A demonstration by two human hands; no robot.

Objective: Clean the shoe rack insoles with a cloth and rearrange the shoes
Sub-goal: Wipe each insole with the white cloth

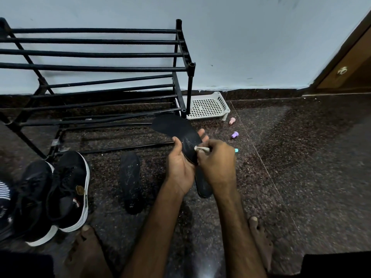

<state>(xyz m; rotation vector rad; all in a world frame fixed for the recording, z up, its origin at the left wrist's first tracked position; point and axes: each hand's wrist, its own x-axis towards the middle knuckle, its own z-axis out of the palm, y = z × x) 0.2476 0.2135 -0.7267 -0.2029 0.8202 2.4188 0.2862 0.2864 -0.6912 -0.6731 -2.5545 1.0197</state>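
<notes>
I am gripping the flat black foam insole [174, 128] in my left hand [179, 165], toe toward eleven o'clock, steadying it while my right hand [217, 163] is pinching a small white cloth [201, 148] against it.

Rack [96, 67] tiers bare; spare insole [130, 181] on floor [301, 157].

No legible text; badge [80, 190] on black shoe [66, 199] unreadable.
</notes>
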